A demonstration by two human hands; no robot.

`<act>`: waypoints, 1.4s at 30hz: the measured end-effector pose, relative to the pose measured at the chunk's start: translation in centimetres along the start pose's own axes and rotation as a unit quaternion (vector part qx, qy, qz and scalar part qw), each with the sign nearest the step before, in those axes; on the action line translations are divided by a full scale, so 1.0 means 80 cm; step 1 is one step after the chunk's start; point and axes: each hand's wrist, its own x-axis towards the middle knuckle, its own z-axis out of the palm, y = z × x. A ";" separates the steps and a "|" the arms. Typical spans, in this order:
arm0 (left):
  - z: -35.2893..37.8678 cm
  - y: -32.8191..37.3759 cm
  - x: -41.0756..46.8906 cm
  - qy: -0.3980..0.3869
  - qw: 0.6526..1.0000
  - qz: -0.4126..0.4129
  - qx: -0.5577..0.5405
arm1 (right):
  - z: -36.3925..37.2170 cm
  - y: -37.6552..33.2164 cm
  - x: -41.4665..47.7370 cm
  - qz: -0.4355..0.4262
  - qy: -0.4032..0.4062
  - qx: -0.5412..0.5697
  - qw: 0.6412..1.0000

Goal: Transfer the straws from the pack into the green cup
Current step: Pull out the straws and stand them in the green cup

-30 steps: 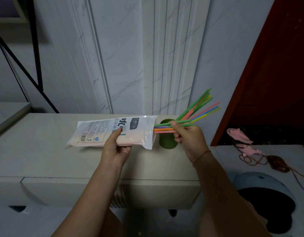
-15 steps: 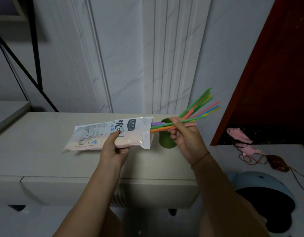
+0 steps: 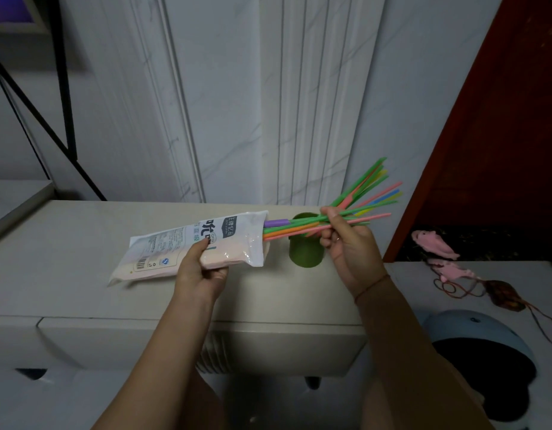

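Note:
My left hand grips the white plastic straw pack, held nearly level above the counter with its open mouth to the right. Coloured straws stick out of that mouth, a purple one shortest. My right hand pinches a few of them, green and pink, partly drawn out past the pack. The green cup stands on the counter just behind and below these straws. Several more straws fan out of the cup toward the upper right.
The cream counter runs left along a white panelled wall. A dark red door stands at right. A lower white surface there carries pink fish toys, a corded pouch and a light blue helmet.
My right hand has drawn the pinched straws further out of the pack to the right. My left hand has shifted the pack slightly left and tilted its far end downward.

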 end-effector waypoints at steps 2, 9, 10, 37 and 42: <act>-0.001 -0.005 -0.001 -0.003 1.000 -0.007 0.001 | 0.007 0.007 -0.006 0.008 -0.018 -0.010 1.000; -0.007 0.026 0.012 0.019 1.000 0.024 0.008 | -0.008 -0.015 0.006 -0.059 0.053 -0.066 0.995; -0.009 0.033 0.014 0.024 0.999 0.028 0.009 | -0.012 -0.021 0.010 -0.069 0.062 -0.074 0.993; -0.006 0.057 0.011 0.044 0.998 0.039 -0.017 | -0.014 -0.110 0.035 -0.264 0.172 -0.459 0.830; -0.006 0.052 0.012 0.032 0.999 0.034 -0.015 | -0.010 -0.101 0.039 -0.265 0.165 -0.492 0.813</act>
